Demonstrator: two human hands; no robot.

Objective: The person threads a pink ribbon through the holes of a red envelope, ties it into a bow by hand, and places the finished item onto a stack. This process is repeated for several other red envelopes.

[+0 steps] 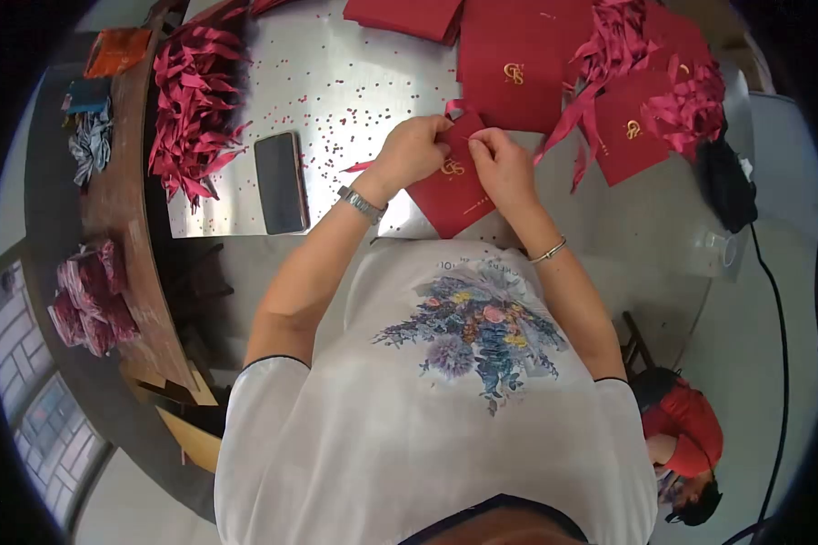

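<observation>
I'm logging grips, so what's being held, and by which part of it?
The left hand and right hand hold a red, gold-printed piece by its upper end, near a ribbon.

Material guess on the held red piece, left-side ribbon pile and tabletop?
Held red piece: likely matte stiff paper or card; flat faces, crisp edges.
Ribbon pile: probably satin-like fabric; limp folds, slight sheen.
Tabletop: smooth, maybe sheet metal; grey with bright reflections, though laminate is possible.

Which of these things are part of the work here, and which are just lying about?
Seemingly part of the work:
Gold-printed red bag, held by left hand and right hand
Other red bags
Red ribbons

Apparently just lying about:
Phone
Black item
Orange item
</observation>
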